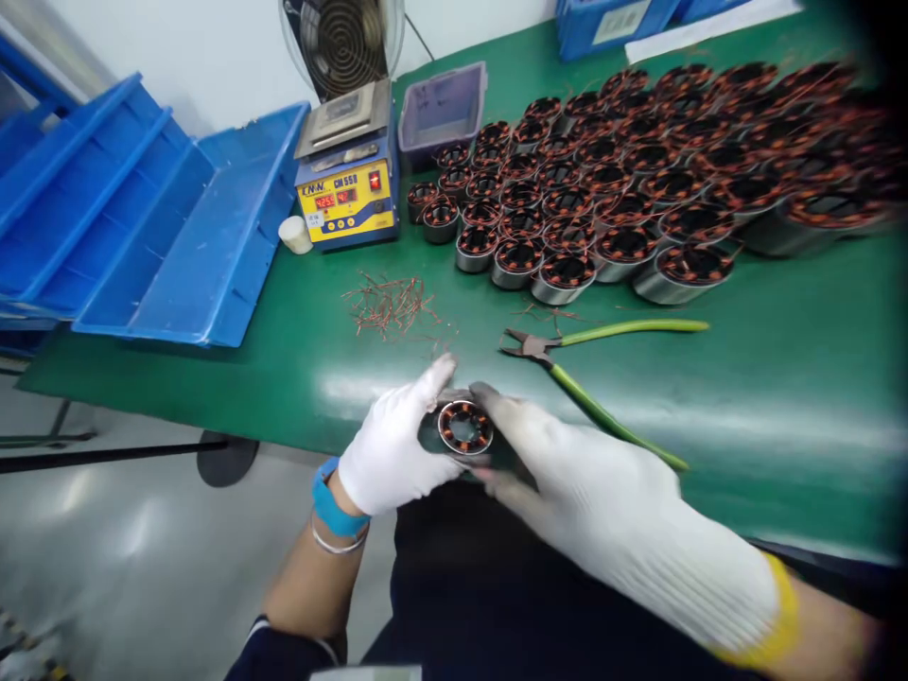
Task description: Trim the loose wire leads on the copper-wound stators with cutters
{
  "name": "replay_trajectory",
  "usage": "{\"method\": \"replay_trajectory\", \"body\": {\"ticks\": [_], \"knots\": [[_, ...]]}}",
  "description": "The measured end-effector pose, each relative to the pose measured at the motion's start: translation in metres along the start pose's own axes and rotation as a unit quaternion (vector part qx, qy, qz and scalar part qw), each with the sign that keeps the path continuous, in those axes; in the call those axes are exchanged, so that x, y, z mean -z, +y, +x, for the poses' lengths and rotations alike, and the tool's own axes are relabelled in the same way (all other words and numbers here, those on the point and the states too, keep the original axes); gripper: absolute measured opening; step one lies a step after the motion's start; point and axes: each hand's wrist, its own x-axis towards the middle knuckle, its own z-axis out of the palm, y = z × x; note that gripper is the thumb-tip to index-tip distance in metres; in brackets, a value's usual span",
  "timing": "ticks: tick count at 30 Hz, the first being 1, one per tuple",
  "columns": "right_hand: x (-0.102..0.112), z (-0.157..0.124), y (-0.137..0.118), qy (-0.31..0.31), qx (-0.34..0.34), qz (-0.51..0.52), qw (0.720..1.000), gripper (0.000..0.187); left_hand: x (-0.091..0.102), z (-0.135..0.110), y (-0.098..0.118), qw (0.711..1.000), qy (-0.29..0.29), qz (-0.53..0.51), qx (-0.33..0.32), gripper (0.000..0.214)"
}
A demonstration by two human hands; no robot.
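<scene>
A motor stator (454, 445), a metal ring with copper windings inside, is held at the table's front edge with its open end facing up. My left hand (401, 440), in a white glove, is closed around its left side, thumb at the far edge. On the other side, my right hand (582, 463), gloved and slightly blurred, grips the ring between thumb and fingers. Green-handled cutting pliers (535, 348) lie with open jaws just beyond my right hand. A small heap of copper wire clippings (390, 305) lies beyond my left hand.
Many similar stators (560, 274) stand in rows at the back right. A yellow-and-blue control unit (347, 203) sits at the back beside a grey-purple tray (441, 142), with a fan (340, 43) behind. Blue bins (191, 255) stand left; the green table (298, 378) ends before my body.
</scene>
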Motion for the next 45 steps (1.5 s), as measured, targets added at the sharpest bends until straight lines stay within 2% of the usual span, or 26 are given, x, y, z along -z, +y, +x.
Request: {"method": "replay_trajectory", "body": {"ticks": [2, 5, 8, 9, 12, 15, 19, 24, 27, 30, 32, 33, 35, 36, 38, 40, 41, 43, 45], "knots": [[-0.014, -0.001, 0.008, -0.013, -0.01, -0.011, 1.0, 0.037, 0.0, 0.0, 0.0, 1.0, 0.006, 0.018, -0.001, 0.084], [-0.02, 0.001, 0.02, -0.034, 0.001, -0.014, 0.999, 0.025, -0.002, -0.001, 0.001, 1.0, 0.012, 0.019, 0.005, 0.083], [-0.014, 0.006, 0.026, -0.017, 0.014, -0.007, 1.0, 0.025, -0.007, 0.0, 0.005, 0.999, 0.021, 0.005, 0.026, 0.087], [-0.012, 0.007, 0.026, -0.008, 0.015, -0.004, 1.0, 0.027, -0.009, 0.001, 0.007, 0.999, 0.031, 0.003, 0.03, 0.082], [-0.008, 0.01, 0.029, -0.013, 0.022, 0.018, 1.0, 0.027, -0.013, 0.006, 0.017, 0.997, 0.069, 0.016, 0.01, 0.048], [-0.002, 0.01, 0.035, -0.043, 0.022, 0.051, 0.998, 0.027, -0.012, 0.013, 0.024, 0.998, 0.051, 0.033, -0.029, 0.027], [0.011, 0.007, 0.042, -0.064, 0.034, 0.048, 0.996, 0.027, -0.013, 0.018, 0.027, 0.997, 0.03, 0.034, -0.062, 0.02], [0.027, 0.001, 0.044, -0.045, 0.053, 0.006, 0.998, 0.028, -0.022, 0.017, 0.027, 0.996, 0.039, 0.056, -0.062, 0.02], [0.039, 0.005, 0.046, -0.031, 0.054, 0.051, 0.997, 0.028, -0.024, 0.016, 0.027, 0.996, 0.035, 0.058, -0.056, 0.016], [0.046, 0.015, 0.048, 0.005, 0.011, 0.099, 0.995, 0.028, -0.025, 0.016, 0.028, 0.997, 0.032, 0.051, -0.048, 0.012], [0.044, 0.022, 0.048, -0.034, -0.055, 0.121, 0.991, 0.045, -0.025, 0.017, 0.029, 0.997, 0.031, 0.046, -0.044, 0.01], [0.041, 0.025, 0.046, -0.087, -0.092, 0.146, 0.981, 0.049, -0.026, 0.017, 0.029, 0.997, 0.032, 0.046, -0.045, 0.009], [0.033, 0.033, 0.043, -0.229, -0.149, 0.237, 0.932, 0.035, -0.028, 0.017, 0.029, 0.997, 0.04, 0.057, -0.045, 0.008], [0.028, 0.037, 0.041, -0.292, -0.171, 0.295, 0.893, 0.026, -0.03, 0.016, 0.029, 0.996, 0.046, 0.066, -0.044, 0.008], [0.021, 0.045, 0.038, -0.375, -0.211, 0.402, 0.808, 0.029, -0.032, 0.016, 0.029, 0.994, 0.057, 0.086, -0.04, 0.009], [0.018, 0.05, 0.036, -0.4, -0.247, 0.47, 0.747, 0.038, -0.033, 0.016, 0.03, 0.993, 0.06, 0.101, -0.031, 0.009], [0.017, 0.051, 0.036, -0.401, -0.263, 0.487, 0.73, 0.041, -0.032, 0.015, 0.031, 0.993, 0.057, 0.104, -0.025, 0.009], [0.018, 0.052, 0.035, -0.396, -0.277, 0.505, 0.715, 0.044, -0.029, 0.014, 0.034, 0.994, 0.045, 0.096, -0.005, 0.016], [0.019, 0.051, 0.034, -0.39, -0.284, 0.518, 0.707, 0.044, -0.025, 0.012, 0.037, 0.997, 0.032, 0.067, 0.008, 0.034]]}}
